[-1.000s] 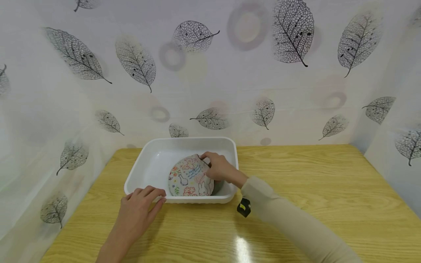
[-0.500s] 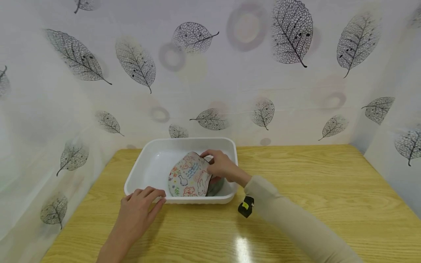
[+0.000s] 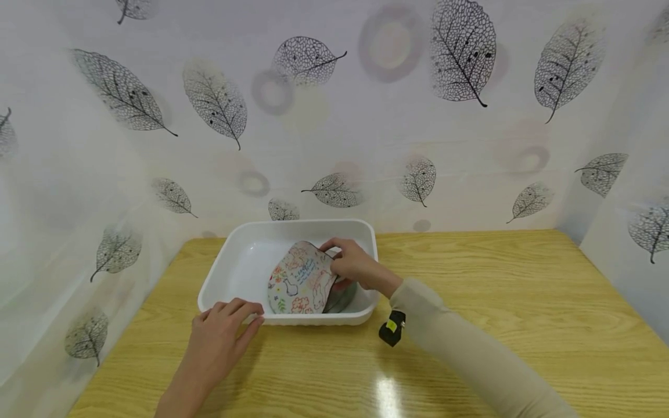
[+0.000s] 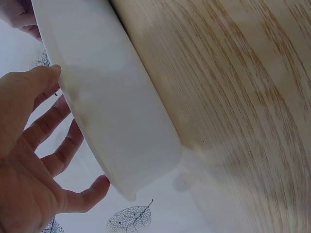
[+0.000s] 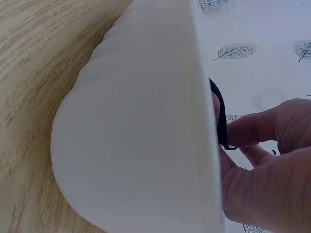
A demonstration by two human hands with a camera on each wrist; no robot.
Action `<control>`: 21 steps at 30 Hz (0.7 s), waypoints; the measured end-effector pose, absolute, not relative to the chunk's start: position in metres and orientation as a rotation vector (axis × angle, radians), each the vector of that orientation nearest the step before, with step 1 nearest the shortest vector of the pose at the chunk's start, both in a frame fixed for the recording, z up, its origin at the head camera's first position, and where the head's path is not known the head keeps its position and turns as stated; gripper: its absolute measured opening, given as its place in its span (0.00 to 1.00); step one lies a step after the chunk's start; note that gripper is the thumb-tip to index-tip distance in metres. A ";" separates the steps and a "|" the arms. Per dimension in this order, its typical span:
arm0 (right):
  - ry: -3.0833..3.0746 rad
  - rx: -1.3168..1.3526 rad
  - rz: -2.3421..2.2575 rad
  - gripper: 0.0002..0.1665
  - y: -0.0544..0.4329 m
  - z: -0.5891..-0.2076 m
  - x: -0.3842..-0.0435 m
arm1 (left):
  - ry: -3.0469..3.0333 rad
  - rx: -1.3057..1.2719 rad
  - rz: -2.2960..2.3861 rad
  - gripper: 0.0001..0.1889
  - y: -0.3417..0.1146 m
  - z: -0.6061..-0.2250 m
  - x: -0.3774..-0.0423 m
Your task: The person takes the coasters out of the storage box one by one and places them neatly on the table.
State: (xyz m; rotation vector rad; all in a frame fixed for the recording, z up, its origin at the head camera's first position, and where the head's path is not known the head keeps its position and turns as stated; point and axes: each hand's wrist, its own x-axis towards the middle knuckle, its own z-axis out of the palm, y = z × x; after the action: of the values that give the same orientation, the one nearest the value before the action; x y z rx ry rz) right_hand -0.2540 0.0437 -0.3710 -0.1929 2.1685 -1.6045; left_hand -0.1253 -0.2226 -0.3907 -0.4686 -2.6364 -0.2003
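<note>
A white plastic basin (image 3: 237, 261) stands on the table, holding a round mat (image 3: 298, 281) printed with coloured drawings of rabbits and flowers. My right hand (image 3: 359, 268) pinches the mat's right edge and holds that side raised and bent. In the right wrist view the mat's dark edge (image 5: 222, 119) shows between thumb and fingers. Under the raised side lies a grey-green rounded thing (image 3: 342, 296), partly covered. At the basin's front left corner, my left hand (image 3: 222, 334) holds the rim, its thumb (image 4: 46, 75) against the edge in the left wrist view.
The wood-grain table (image 3: 496, 302) reaches out to the right of the basin and in front of it. A pale curtain (image 3: 334, 133) with leaf prints hangs behind and at both sides. A small black device (image 3: 392, 329) is on the right wrist.
The mat's right side has been lifted and bent leftward, baring more of the grey-green thing below. My right hand has shifted slightly right. The left hand stays at the rim.
</note>
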 end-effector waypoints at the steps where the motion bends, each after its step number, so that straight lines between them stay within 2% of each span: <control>1: 2.159 -0.182 -1.616 0.35 0.044 -0.371 -0.254 | -2.637 -0.467 -0.200 0.08 -0.223 -0.391 -0.125; 21: 1.992 -0.061 -1.787 0.35 0.046 -0.366 -0.253 | -2.601 -0.492 -0.213 0.08 -0.224 -0.393 -0.126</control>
State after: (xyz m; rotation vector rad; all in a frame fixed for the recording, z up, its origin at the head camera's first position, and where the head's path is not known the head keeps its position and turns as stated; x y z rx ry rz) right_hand -0.2531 0.0460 -0.3662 -0.0609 1.9917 -1.7871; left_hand -0.1259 -0.2241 -0.3931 -0.4916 -2.6005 -0.2135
